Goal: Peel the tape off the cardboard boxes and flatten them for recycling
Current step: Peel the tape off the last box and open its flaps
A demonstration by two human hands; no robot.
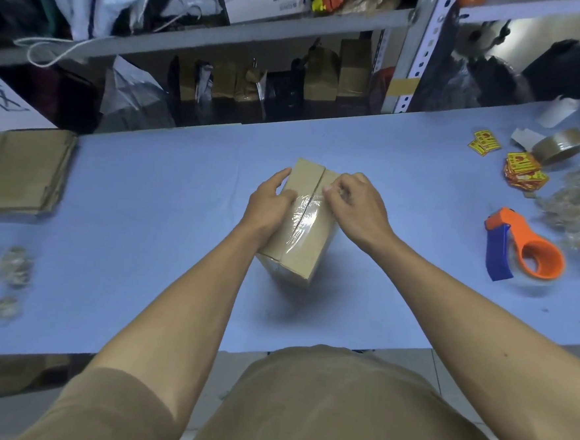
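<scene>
Blue bench (145, 209), carrying a closed cardboard box (300, 251) at its centre, seam uppermost; clear tape (304, 217) covers the near half of the seam, the far half appearing bare; left hand (269, 206) lies flat on the left flap, fingers straight and together, steadying; right hand (354, 207) curls its fingers (332, 190) at the tape's far end, apparently pinching the lifted edge. Best practice: draw the strip low and back along the seam, keeping the box pressed down.

Bare tabletop (179, 212) around box (300, 251)
</scene>
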